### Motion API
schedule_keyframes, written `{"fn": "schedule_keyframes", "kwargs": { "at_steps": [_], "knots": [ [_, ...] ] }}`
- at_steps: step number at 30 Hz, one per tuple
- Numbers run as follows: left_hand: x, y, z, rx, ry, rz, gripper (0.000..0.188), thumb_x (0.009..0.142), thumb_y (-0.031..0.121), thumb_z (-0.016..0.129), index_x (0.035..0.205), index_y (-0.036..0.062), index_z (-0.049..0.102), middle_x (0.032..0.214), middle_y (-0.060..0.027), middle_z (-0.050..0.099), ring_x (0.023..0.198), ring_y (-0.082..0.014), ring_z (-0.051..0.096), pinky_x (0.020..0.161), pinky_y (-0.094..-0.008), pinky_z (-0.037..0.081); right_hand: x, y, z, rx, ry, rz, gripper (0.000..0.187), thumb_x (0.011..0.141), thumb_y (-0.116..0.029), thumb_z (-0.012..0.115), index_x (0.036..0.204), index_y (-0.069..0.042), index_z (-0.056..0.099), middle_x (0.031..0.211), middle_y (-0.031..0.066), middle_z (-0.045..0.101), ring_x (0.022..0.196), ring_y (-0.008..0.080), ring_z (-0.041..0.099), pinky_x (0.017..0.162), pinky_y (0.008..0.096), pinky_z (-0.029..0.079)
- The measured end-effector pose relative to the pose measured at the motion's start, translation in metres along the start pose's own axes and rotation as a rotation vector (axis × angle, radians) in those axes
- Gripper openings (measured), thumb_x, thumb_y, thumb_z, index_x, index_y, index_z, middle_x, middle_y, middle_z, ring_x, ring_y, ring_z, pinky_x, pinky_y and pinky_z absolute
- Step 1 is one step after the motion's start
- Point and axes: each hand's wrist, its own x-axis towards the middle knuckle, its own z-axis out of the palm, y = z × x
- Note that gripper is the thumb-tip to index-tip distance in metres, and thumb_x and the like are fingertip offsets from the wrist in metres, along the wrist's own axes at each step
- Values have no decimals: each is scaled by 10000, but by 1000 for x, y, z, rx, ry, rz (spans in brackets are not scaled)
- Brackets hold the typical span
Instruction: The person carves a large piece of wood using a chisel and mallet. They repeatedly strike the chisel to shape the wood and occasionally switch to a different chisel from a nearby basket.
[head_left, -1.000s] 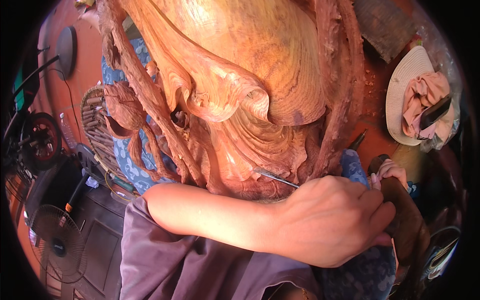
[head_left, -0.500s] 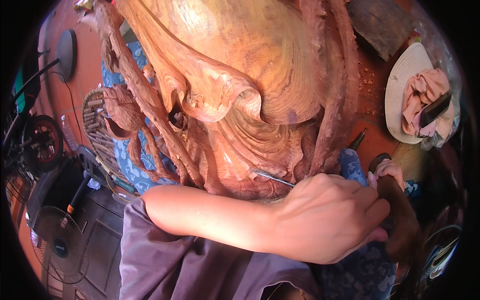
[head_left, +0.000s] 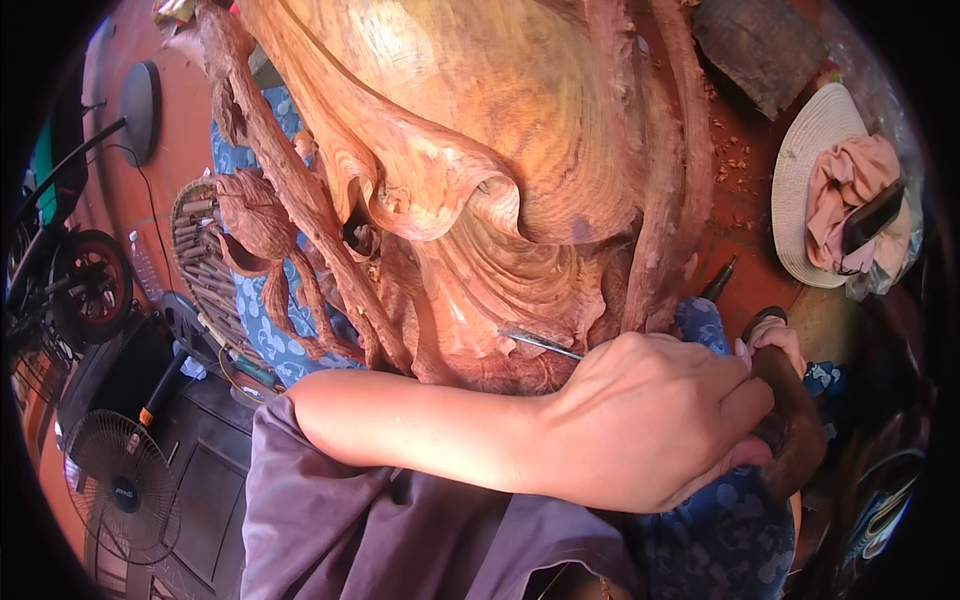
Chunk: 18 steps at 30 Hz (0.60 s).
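Here, the large wood carving (head_left: 470, 190) fills the upper middle of the view in front of you, honey-coloured and smooth across its broad rounded part, with curling folds below and rough, reddish, branch-like strips down both sides. Near its lower edge, the slim metal blade of a chisel (head_left: 545, 344) lies at a slant, its flat end at the carved folds and its other end running under your left hand (head_left: 665, 415). That hand is curled into a fist around the tool, knuckles up, the handle hidden; your bare forearm crosses from the left, below the carving. Just to its right, your right hand (head_left: 782, 345) is partly hidden, its fingers bent around the upper part of a brown wooden tool (head_left: 797, 430) whose full shape you cannot make out.

Below your forearm hangs a purple-grey garment (head_left: 340, 530); blue patterned cloth (head_left: 745, 530) shows at lower right and beside the carving on the left. Farther right, a pale brimmed hat (head_left: 805, 180) holds bunched pink fabric (head_left: 850, 185), near wood shavings on the red floor (head_left: 735, 265). Out left are a basket (head_left: 177, 232) of brown sticks, a clear bottle (head_left: 145, 268) and a dark fan (head_left: 125, 490).
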Motion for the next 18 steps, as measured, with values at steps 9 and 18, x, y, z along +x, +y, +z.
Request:
{"fn": "schedule_keyframes", "kwargs": {
  "at_steps": [9, 18],
  "knots": [
    [-5, -11, 8, 205, -4, 176, 317, 858, 338, 663, 993, 53, 629, 743, -25, 485, 601, -179, 550, 478, -297, 434, -18, 22, 0, 95, 2, 45, 366, 740, 187, 610, 918, -76, 428, 769, 58, 502, 656, 177, 474, 841, 348, 429],
    [-2, 3, 6, 95, -15, 159, 278, 838, 281, 656, 817, 23, 553, 714, -101, 554, 646, -272, 606, 540, -374, 481, -9, 20, -6, 140, -33, 23, 371, 727, 175, 632, 914, -80, 436, 747, 51, 515, 673, 171, 501, 861, 374, 428]
  ]
}}
